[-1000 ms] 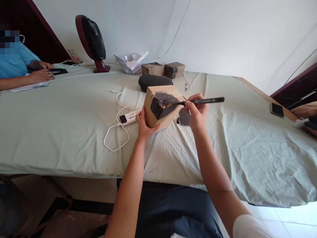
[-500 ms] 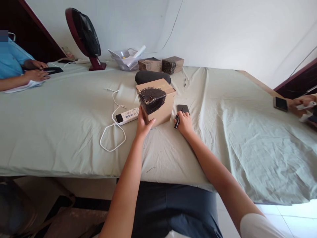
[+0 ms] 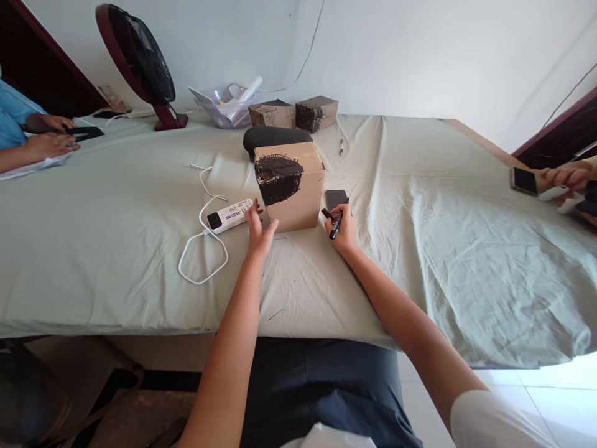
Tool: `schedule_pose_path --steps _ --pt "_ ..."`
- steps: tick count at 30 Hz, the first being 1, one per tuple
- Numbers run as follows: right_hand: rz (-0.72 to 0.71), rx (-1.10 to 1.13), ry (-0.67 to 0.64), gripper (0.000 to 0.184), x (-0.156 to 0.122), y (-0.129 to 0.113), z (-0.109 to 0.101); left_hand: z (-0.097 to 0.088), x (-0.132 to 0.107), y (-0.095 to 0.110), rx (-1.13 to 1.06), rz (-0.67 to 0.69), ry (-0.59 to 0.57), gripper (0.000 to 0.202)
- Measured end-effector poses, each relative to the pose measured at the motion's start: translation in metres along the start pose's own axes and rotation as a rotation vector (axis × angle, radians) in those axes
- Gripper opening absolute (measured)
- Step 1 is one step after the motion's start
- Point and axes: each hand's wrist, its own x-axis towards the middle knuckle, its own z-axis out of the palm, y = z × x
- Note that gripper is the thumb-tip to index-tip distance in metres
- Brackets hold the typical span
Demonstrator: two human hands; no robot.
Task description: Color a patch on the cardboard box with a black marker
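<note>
A cardboard box (image 3: pixel 305 202) stands on the cloth in front of me, a large black scribbled patch (image 3: pixel 280 186) across its top and front-left corner. At the box's lower left, my left hand (image 3: pixel 259 230) has its fingers spread, the thumb by the bottom edge; whether it touches the box I cannot tell. Just right of the box, my right hand (image 3: pixel 344 231) grips a black marker (image 3: pixel 336 225). A small black piece, perhaps its cap (image 3: pixel 327 214), shows at the same fingers. Behind that hand lies a dark phone (image 3: pixel 336 198).
A white power strip (image 3: pixel 231 216) with a looped cable lies left. Behind the box are a black rounded object (image 3: pixel 275 135), two scribbled boxes (image 3: pixel 317 113), a plastic basket (image 3: pixel 226 112) and a fan (image 3: pixel 140 62). A pen (image 3: pixel 341 147) lies farther back. Other people's hands (image 3: pixel 51 142) show at both sides.
The box, tilted before, now stands flat on the table. My left hand has loosened from it and spread its fingers. My right hand has turned, so the marker shows more. The view has shifted slightly.
</note>
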Motion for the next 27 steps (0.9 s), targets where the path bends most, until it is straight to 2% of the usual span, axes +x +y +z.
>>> schedule_pose_path --steps 2,3,4,5,6,9,11,13,18,21,24,27 --pt "-0.109 0.114 0.067 0.017 -0.002 -0.01 0.0 -0.005 -0.004 0.009 0.113 0.113 0.211 0.073" --pt "-0.178 0.167 0.087 0.017 -0.005 -0.016 0.0 -0.007 -0.006 0.016 0.14 0.163 0.279 0.065" --pt "-0.247 0.208 0.091 0.017 -0.008 -0.022 0.002 -0.008 -0.009 0.024 0.142 0.197 0.299 0.058" --pt "-0.306 0.234 0.077 0.018 -0.012 -0.029 0.004 -0.008 -0.012 0.033 0.115 0.202 0.26 0.053" --pt "-0.352 0.243 0.05 0.018 -0.016 -0.036 0.007 -0.006 -0.014 0.042 0.055 0.175 0.163 0.052" --pt "-0.492 0.265 -0.076 0.011 -0.028 -0.051 0.016 0.005 -0.02 0.065 -0.265 -0.079 -0.268 0.062" --pt "-0.553 0.26 -0.15 0.003 -0.033 -0.054 0.019 0.014 -0.021 0.074 -0.409 -0.229 -0.41 0.063" --pt "-0.564 0.252 -0.169 0.003 -0.033 -0.054 0.019 0.021 -0.02 0.078 -0.456 -0.295 -0.402 0.061" --pt "-0.582 0.237 -0.173 0.037 -0.031 -0.047 0.011 0.023 -0.013 0.073 -0.512 -0.344 -0.199 0.06" --pt "-0.593 0.203 -0.208 0.041 -0.034 -0.047 0.01 0.022 -0.01 0.07 -0.54 -0.378 -0.122 0.06" --pt "-0.579 0.197 -0.223 0.032 -0.037 -0.049 0.013 0.022 -0.011 0.071 -0.546 -0.39 -0.142 0.06" --pt "-0.566 0.198 -0.242 0.027 -0.038 -0.051 0.016 0.023 -0.014 0.074 -0.515 -0.377 -0.244 0.061"
